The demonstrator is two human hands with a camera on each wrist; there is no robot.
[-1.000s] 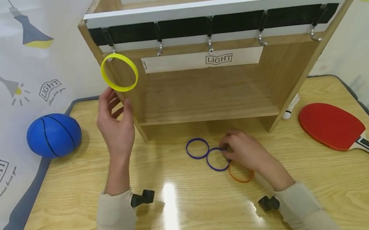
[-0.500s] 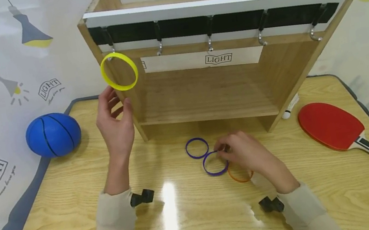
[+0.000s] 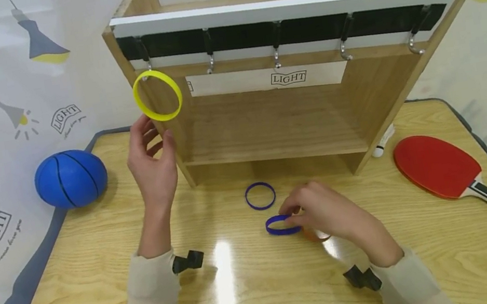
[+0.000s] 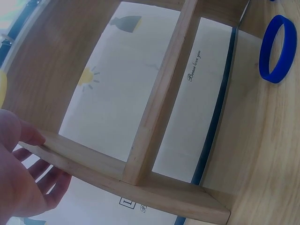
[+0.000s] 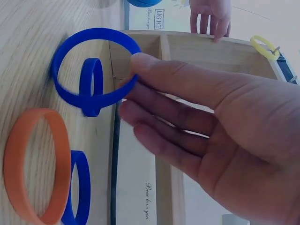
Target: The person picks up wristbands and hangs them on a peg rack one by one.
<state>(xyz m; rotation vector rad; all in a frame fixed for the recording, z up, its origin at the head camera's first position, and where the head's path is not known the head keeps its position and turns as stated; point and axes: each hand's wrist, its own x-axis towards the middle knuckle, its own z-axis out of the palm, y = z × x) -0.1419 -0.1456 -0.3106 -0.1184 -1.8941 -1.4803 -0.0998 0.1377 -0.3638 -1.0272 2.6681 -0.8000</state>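
My right hand (image 3: 328,210) pinches a blue wristband (image 3: 284,232) between thumb and fingertips, tilted just above the table. A second blue wristband (image 3: 262,208) lies flat farther back. An orange wristband (image 5: 14,168) rests on the table under my right hand, mostly hidden in the head view. Beside it, the right wrist view shows a third blue wristband (image 5: 85,187). My left hand (image 3: 153,168) grips the left side panel of the wooden shelf (image 3: 266,117), thumb inside and fingers outside. Just above that hand, a yellow wristband (image 3: 165,117) hangs from the leftmost hook.
Several metal hooks line the shelf's black-and-white front rail (image 3: 245,36). On the left sits a blue ball (image 3: 70,179). To the right lie a red table tennis paddle (image 3: 436,165) and a white capped marker-like object (image 3: 382,141) by the shelf.
My right hand has drawn one blue wristband slightly left and toward me, then tilted it up off the table. My left hand and the yellow wristband have stayed put.
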